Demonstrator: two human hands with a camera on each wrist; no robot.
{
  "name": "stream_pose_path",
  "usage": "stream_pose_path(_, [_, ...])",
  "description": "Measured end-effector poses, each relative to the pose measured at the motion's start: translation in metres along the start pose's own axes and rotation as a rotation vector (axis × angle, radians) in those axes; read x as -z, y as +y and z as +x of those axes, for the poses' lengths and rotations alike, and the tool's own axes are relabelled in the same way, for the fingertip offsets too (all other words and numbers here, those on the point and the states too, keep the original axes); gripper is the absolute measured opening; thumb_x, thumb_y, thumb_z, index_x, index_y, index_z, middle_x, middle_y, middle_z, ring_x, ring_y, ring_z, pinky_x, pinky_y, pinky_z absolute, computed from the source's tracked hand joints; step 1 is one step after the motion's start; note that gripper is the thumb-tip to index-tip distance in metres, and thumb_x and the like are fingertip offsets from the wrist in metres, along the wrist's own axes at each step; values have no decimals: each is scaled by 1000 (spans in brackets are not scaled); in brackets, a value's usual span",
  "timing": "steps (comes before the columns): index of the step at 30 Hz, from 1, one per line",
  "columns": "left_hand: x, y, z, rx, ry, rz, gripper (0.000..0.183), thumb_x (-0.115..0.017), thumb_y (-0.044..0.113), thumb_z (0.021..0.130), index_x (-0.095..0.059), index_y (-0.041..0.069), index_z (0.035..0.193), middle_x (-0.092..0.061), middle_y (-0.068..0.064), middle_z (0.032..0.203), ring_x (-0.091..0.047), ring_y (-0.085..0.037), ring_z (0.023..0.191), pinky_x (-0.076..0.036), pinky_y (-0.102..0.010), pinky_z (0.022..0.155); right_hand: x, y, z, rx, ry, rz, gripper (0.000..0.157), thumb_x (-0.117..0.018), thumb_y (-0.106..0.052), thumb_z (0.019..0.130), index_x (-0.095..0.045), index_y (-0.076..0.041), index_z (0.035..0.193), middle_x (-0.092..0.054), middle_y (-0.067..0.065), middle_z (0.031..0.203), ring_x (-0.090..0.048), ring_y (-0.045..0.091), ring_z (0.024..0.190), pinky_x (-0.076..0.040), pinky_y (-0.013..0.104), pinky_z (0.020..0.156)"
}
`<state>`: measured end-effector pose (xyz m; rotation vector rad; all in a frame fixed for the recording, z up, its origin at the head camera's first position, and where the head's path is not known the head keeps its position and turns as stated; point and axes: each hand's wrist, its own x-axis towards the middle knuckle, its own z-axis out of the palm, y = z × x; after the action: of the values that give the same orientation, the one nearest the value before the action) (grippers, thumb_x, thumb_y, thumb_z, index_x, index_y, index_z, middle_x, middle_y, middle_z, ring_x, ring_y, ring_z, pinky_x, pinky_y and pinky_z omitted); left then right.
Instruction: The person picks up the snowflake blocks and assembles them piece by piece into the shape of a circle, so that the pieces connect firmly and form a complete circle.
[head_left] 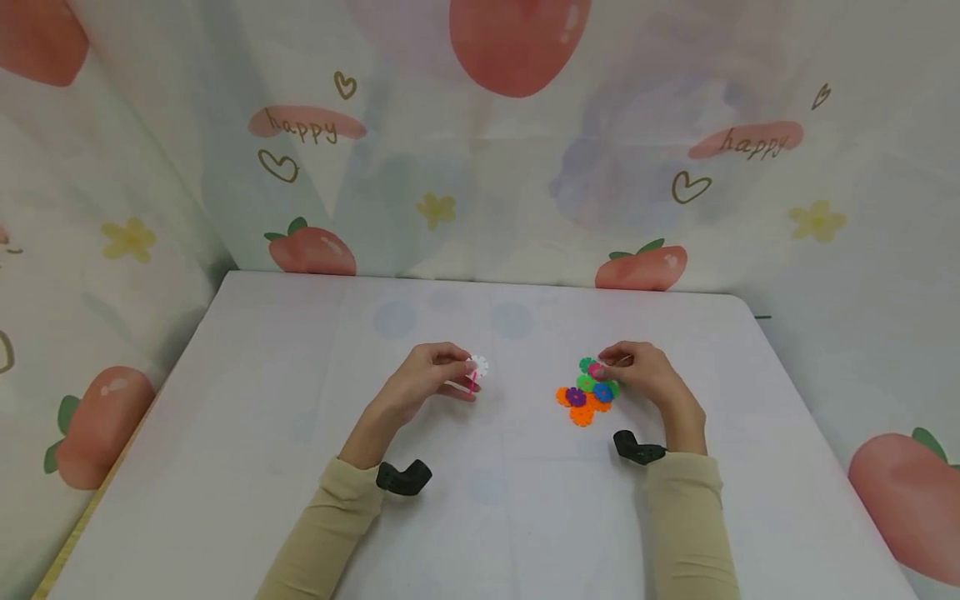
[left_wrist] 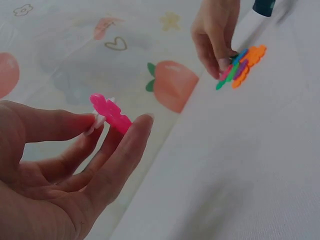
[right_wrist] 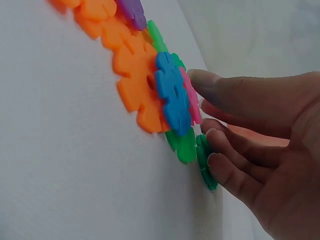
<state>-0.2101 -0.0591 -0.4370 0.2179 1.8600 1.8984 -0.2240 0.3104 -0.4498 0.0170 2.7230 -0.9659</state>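
Note:
Between left thumb and fingers my left hand point(head_left: 429, 371) pinches a white snowflake disc point(head_left: 481, 365), raised above the table. A pink snowflake disc point(left_wrist: 111, 112) is joined to it at an angle, edge-on beside the fingertips in the left wrist view. On the right, my right hand point(head_left: 637, 371) pinches a pink snowflake disc point(right_wrist: 191, 97) at the far side of a small pile. Its lower fingers touch a dark green disc point(right_wrist: 204, 162). Several orange discs point(head_left: 582, 415), a purple disc point(head_left: 576, 397), a blue disc point(head_left: 603, 392) and light green ones point(head_left: 585, 383) overlap there.
A white-covered table point(head_left: 300, 500) carries the pieces. Behind it hangs a cloth backdrop point(head_left: 495, 175) printed with fruit, hearts and flowers. Black wrist devices point(head_left: 405, 478) sit at both beige sleeves point(head_left: 690, 525).

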Motion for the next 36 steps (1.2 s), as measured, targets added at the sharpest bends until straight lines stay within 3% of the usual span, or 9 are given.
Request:
stream_pose_path(4, [1,0,-1,-8,6,14,23,-64,13,102,-64,-7,114,-68,-25,107,-76,-28,90,-64,-41,84,-4,2,3,-17,-11,-25,42,-76,-32,94,-69,-1,120,-66,19,115,-58,34,108,-52,45,92])
stream_pose_path(10, [1,0,-1,-3,25,14,26,-64,17,103,-65,-7,112,-67,-12,99,-75,-25,87,-64,-40,84,-8,2,4,-22,35,-15,32,-75,-26,95,-65,0,111,-64,15,102,-57,30,99,-51,36,84])
stream_pose_path(19, [-1,0,0,-2,27,-1,25,-64,13,102,-68,-9,113,-69,-11,95,-75,-23,85,-64,-40,83,-11,-6,3,50,78,69,28,-71,-20,99,-69,0,118,-72,18,107,-66,29,96,-56,27,81])
stream_pose_path(25, [0,0,0,6,50,-14,27,-65,13,101,-69,-10,114,-69,-12,96,-75,-22,84,-64,-39,83,-20,-20,6,166,99,142,23,-71,-19,99,-73,-2,115,-75,15,105,-70,27,93,-56,16,76])
stream_pose_path(33, [1,-1,-1,24,62,-32,28,-64,13,102,-70,-9,116,-71,-10,97,-77,-19,84,-63,-34,86,-35,-49,7,266,54,257,23,-72,-18,98,-74,-2,114,-77,17,100,-75,29,88,-63,34,83])
stream_pose_path(36, [0,-1,0,32,55,-39,27,-65,13,101,-70,-10,114,-73,-10,95,-76,-17,82,-63,-34,85,-42,-61,7,270,36,280,21,-73,-16,97,-75,-4,114,-77,15,102,-77,27,88,-63,35,85])
